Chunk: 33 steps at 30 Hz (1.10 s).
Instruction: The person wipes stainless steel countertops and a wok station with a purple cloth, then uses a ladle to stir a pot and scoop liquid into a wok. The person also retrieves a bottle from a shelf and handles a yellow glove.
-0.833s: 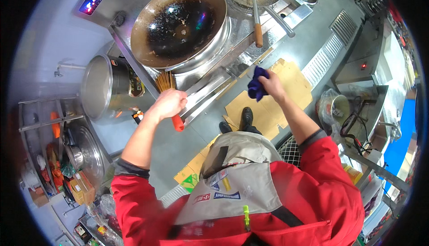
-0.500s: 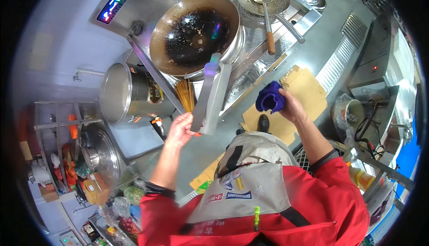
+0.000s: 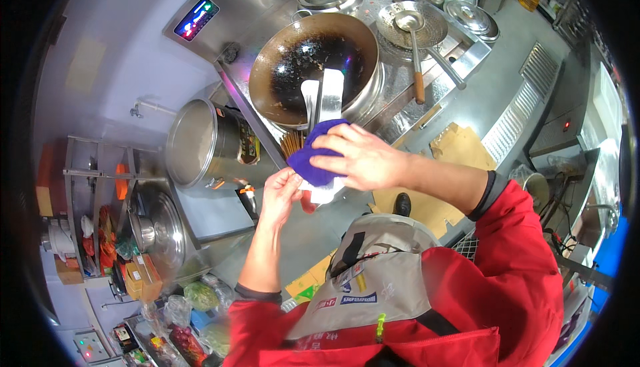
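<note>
Steel makes up the table [image 3: 397, 95] that slopes across the top of the view, from eleven to two o'clock. On it at twelve o'clock sits a wide wok [image 3: 313, 60], browned at the rim and blackened inside. Left of the table, between nine and ten o'clock, is a tall metal pot [image 3: 227, 137]. Toward one o'clock lies a perforated strainer [image 3: 432, 27] with a wooden-handled ladle [image 3: 409, 21] resting on it. Flat metal strips [image 3: 331, 97] point up to twelve from mid-view. Across them, near the centre, is the purple cloth [image 3: 303, 160]. The right hand [image 3: 367, 158], reaching in from three o'clock, grips this cloth with bent fingers around the strips. At the cloth's eight o'clock, the left hand [image 3: 280, 192] is closed on the strips' lower part. Bristles of a brush [image 3: 291, 142] show at the cloth's ten o'clock; what holds it is hidden.
</note>
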Available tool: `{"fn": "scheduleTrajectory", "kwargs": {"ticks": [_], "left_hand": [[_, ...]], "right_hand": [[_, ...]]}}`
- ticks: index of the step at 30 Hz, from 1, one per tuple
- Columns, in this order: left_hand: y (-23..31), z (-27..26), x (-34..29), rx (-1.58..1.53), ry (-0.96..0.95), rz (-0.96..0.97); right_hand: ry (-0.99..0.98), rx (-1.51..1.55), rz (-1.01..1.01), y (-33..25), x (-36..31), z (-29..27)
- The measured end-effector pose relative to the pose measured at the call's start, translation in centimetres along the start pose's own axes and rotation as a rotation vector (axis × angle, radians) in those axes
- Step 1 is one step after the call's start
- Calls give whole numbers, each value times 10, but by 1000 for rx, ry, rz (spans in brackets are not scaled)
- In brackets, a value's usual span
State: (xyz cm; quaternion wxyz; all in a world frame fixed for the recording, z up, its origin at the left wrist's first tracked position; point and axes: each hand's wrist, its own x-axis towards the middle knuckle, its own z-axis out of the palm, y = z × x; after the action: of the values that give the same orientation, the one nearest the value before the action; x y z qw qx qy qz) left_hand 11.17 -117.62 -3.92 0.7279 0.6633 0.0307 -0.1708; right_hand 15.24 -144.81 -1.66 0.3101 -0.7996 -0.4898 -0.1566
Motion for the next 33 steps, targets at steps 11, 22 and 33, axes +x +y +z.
{"fn": "scheduleTrajectory", "kwargs": {"ticks": [11, 22, 33], "left_hand": [[-10, -21, -23, 54, 64, -86], [10, 13, 20, 70, 100, 77], [-15, 46, 27, -124, -1, 60]], "right_hand": [[28, -163, 713, 153, -3, -3], [-17, 478, 583, 94, 60, -84], [187, -119, 639, 83, 15, 1]]}}
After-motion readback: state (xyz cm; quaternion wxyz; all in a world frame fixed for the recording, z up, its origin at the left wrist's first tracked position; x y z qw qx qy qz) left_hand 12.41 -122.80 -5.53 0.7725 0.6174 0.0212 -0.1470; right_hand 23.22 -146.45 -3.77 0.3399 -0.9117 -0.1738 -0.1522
